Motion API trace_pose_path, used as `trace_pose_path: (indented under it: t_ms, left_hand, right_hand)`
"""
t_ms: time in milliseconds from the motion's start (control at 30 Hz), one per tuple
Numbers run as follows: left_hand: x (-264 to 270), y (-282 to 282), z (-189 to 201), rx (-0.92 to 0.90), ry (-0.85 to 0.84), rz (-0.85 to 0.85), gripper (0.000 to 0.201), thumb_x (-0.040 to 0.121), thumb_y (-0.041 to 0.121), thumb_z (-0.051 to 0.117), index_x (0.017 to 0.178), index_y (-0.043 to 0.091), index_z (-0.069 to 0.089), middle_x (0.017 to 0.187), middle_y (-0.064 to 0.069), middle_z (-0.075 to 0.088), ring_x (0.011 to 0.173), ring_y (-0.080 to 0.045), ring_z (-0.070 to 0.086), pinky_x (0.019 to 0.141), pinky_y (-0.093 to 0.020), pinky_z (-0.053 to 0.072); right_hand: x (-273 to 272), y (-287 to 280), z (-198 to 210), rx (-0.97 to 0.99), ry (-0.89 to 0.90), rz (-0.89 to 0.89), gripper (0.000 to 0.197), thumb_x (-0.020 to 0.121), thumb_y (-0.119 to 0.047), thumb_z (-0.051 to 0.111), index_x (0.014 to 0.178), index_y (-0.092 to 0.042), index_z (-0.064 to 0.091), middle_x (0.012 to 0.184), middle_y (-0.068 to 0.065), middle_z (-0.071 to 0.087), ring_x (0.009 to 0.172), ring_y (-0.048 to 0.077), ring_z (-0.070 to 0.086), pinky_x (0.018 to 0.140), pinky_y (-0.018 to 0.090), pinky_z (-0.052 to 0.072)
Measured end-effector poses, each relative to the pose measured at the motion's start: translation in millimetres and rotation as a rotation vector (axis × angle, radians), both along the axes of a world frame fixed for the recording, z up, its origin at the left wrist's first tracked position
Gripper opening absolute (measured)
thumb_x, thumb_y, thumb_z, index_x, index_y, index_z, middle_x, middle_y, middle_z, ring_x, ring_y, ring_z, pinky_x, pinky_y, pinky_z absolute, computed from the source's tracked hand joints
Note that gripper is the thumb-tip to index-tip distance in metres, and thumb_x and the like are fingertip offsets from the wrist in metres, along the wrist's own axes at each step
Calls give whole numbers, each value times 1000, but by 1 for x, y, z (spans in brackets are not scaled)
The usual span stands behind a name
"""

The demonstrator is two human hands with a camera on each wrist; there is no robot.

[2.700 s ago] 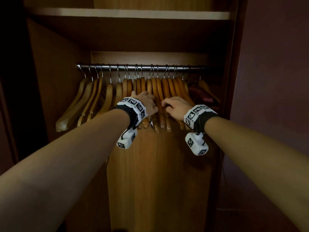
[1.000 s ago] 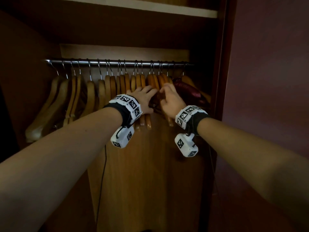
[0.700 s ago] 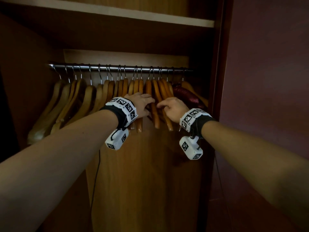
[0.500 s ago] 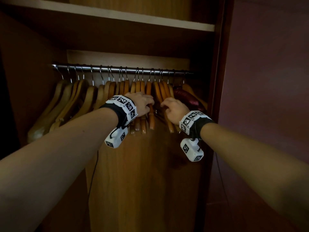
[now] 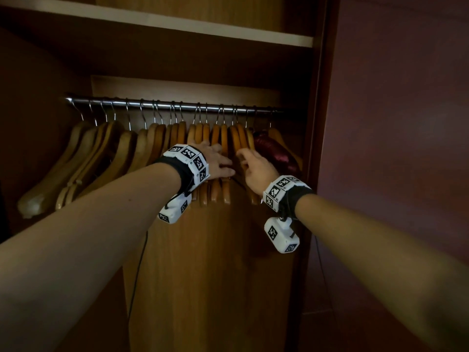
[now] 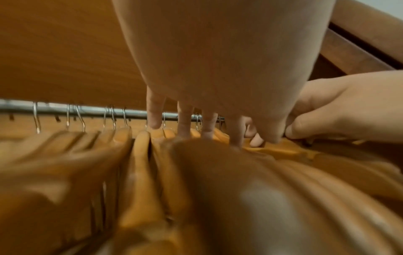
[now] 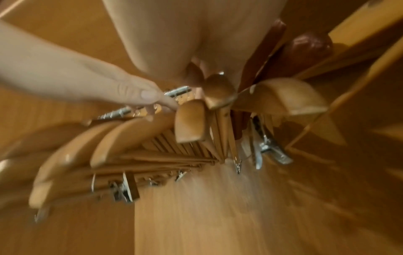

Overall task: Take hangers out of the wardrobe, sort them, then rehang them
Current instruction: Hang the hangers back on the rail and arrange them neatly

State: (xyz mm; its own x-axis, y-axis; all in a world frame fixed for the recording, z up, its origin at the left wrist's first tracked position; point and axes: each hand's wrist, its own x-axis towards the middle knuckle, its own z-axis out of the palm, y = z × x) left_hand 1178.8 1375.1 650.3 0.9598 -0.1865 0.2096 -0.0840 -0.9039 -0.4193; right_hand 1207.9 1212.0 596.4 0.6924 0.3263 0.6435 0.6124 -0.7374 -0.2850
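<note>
Several wooden hangers hang by metal hooks on a steel rail inside the wardrobe. My left hand lies across the middle hangers, and the left wrist view shows its fingers straight and spread between the hanger shoulders. My right hand is just to its right. Its fingers curl over the top of a wooden hanger near the right end of the row. A dark red padded hanger hangs right of that hand. The right wrist view is blurred, with hanger ends bunched together.
A shelf runs above the rail. The wardrobe's side post stands close to the right of the hangers. A wooden panel fills the space below, with a thin cable along its left edge. Metal clips hang under some hangers.
Both hands have worked rightward along the row. In the last half second the right hand has reached its fingers left toward the left hand. The left hand has stayed on the hangers.
</note>
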Motion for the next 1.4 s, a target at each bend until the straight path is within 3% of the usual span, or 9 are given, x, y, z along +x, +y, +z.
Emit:
trace_pose_path:
  t_ms: [233,500,733,800,900,1067,1200,1267,1400]
  left_hand:
    - [7,-6,-12,-131,-55,-140,72,87,66,47,148,44,16,156,5,14,140,-29,22,107,-60,28]
    - [3,-6,-12,-22,35,-106,46,95,56,32,139,44,41,159,13,14,142,-24,18,107,-61,21]
    - [3,-2,-15,-152,3,-161,69,94,51,40,152,44,3,161,20,-1,146,-24,15,109,-63,20]
    - [2,-3,-14,-137,21,-148,63,96,47,37,151,45,6,161,19,1,147,-24,12,109,-63,21]
    - [0,-2,-9,-126,18,-166,57,98,39,36,151,44,14,161,16,10,146,-25,18,107,-58,27]
    - [-1,-2,-6,-109,7,-192,56,98,34,37,151,41,18,160,14,17,141,-25,28,104,-47,38]
    - [-1,-2,-6,-119,5,-206,55,99,34,37,151,40,19,159,13,19,140,-25,31,100,-43,39]
    - [0,0,-6,-139,25,-204,56,99,35,37,151,41,17,160,12,19,141,-25,28,104,-44,36]
    - [4,2,-9,-168,61,-199,57,100,37,35,153,40,13,161,6,19,145,-27,21,112,-45,26]
  right_hand:
    - [8,1,8,198,23,97,43,81,2,53,117,-20,48,115,-3,57,99,13,63,84,41,57]
    - [12,-2,-1,156,-89,-87,45,82,-6,63,123,-19,48,129,-3,42,109,16,55,81,38,54]
    - [13,-10,0,287,178,42,48,89,-26,62,134,-17,50,118,-2,62,103,13,60,82,20,44]
    - [13,-11,0,243,151,1,35,94,-28,51,128,-23,57,113,-4,66,97,14,61,78,24,48]
    - [14,-13,-2,238,60,-97,33,94,-22,49,126,-23,56,125,0,58,109,21,57,91,36,50]
    - [9,-16,-6,280,-105,-86,30,92,-12,51,120,-17,59,128,-1,52,116,21,52,91,36,47]
    - [2,-19,1,100,-336,-254,39,86,-16,54,124,-19,56,147,3,37,143,23,21,119,48,16]
    - [0,-20,5,93,-340,-378,45,85,-19,55,130,-19,51,155,5,26,147,27,11,118,52,6]
    - [-3,-21,10,167,-54,-427,50,92,-24,52,140,-20,38,155,5,25,140,33,29,106,54,38]
